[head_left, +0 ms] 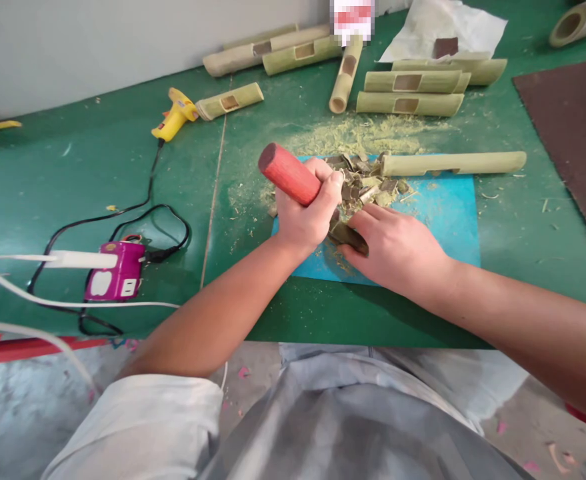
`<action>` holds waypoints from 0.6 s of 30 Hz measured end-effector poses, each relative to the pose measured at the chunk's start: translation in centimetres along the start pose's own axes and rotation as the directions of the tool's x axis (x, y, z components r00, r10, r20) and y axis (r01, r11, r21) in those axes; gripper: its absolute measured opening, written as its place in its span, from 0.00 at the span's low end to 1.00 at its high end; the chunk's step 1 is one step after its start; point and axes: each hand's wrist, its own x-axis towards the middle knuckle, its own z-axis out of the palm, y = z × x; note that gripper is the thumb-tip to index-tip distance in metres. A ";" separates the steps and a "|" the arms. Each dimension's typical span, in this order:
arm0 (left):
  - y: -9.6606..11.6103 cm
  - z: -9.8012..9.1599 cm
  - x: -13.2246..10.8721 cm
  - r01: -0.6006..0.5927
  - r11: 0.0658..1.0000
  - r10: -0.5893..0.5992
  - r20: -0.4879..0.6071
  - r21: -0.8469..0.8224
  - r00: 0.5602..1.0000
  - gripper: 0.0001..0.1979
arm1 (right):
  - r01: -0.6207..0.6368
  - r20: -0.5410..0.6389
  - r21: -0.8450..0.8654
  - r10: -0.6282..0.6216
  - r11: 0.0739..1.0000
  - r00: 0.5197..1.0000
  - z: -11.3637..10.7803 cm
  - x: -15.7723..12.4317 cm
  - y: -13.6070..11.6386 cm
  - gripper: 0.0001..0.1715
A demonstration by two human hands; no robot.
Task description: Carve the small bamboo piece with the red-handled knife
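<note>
My left hand (307,215) is closed round a tool with a red wooden handle (289,173), held upright-tilted over the blue mat (443,220); its working end is hidden under my hand. My right hand (397,250) pinches a small dark piece of bamboo (349,237) against the mat, right below the tool. A heap of bamboo chips (365,180) lies just behind both hands. A long bamboo tube (453,163) lies across the mat's far edge.
Several cut bamboo tubes with square holes (410,93) lie at the back. A yellow glue gun (175,115) and a purple power strip (115,277) with cables sit left. Sawdust (357,133) covers the green table (73,180). A brown sheet (573,127) lies right.
</note>
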 end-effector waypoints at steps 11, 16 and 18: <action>-0.6 -0.5 0.3 -0.152 0.983 0.142 0.101 0.100 0.985 0.31 | 0.011 0.062 -0.030 -0.009 0.999 0.998 -0.4 -0.1 -0.3 0.10; -0.7 -0.2 0.2 -0.119 0.992 0.122 0.114 -0.032 0.986 0.35 | 0.013 0.077 -0.032 -0.010 0.999 0.997 -0.3 0.1 -0.3 0.11; -0.7 -0.1 0.1 -0.097 0.993 0.101 0.074 -0.067 0.992 0.34 | 0.003 0.083 -0.042 0.000 0.999 0.997 -0.2 0.1 -0.3 0.11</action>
